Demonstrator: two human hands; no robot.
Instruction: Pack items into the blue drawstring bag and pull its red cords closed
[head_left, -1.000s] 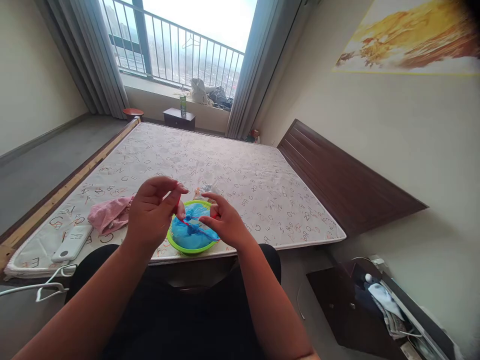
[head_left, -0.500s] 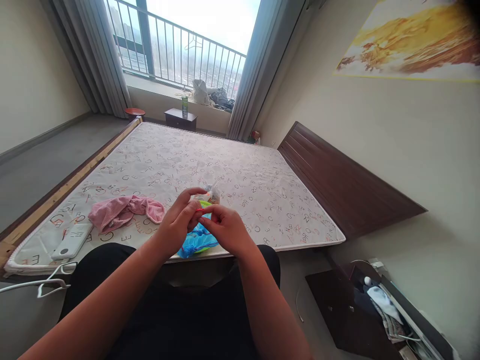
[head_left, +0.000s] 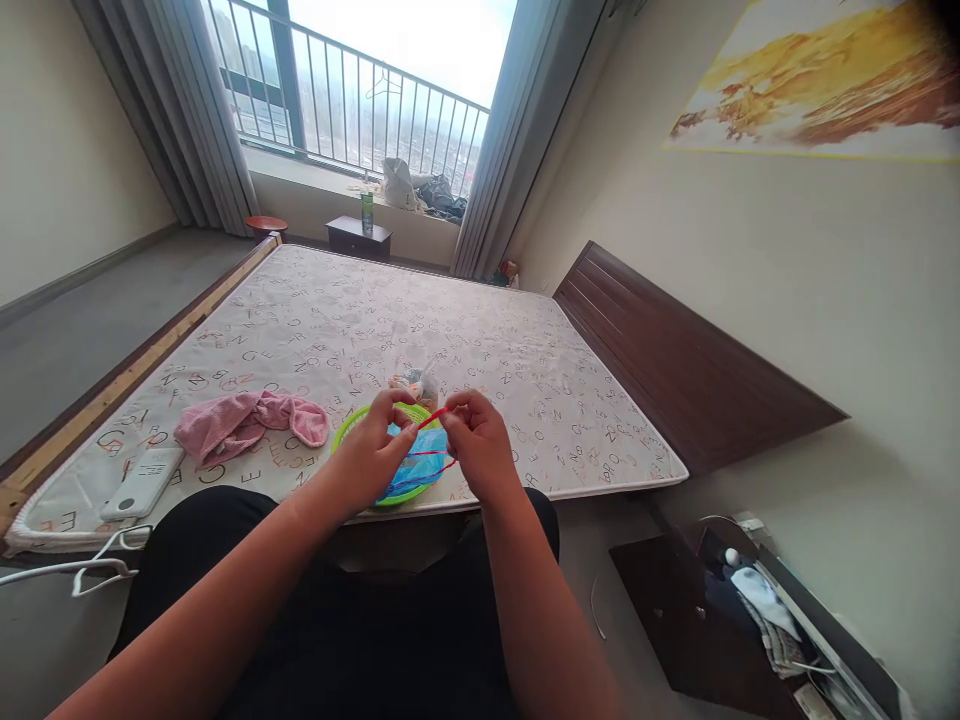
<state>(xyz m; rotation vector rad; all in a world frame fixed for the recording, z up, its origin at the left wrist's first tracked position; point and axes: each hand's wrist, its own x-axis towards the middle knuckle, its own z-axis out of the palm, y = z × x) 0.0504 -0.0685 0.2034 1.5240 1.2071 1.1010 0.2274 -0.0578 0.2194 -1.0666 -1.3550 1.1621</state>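
Note:
A short red cord (head_left: 433, 417) is stretched between my two hands above a round green basket (head_left: 346, 425). My left hand (head_left: 381, 440) pinches one end of it, and my right hand (head_left: 476, 440) pinches the other. More red cord loops down below my fingers over blue plastic (head_left: 420, 464) lying in the basket. Just behind the basket sits a clear plastic bag (head_left: 427, 385) with small orange and white things in it.
On the mattress (head_left: 525, 350) to the left lie a pink cloth (head_left: 244, 425) and a white device (head_left: 142, 483). White hangers (head_left: 105, 570) stick out at the lower left. A dark headboard (head_left: 690, 340) stands right, a cluttered dark cabinet (head_left: 675, 620) lower right.
My hands have moved apart, my right hand to the right, drawing the red cord out between them. More of the green basket and the blue plastic now shows.

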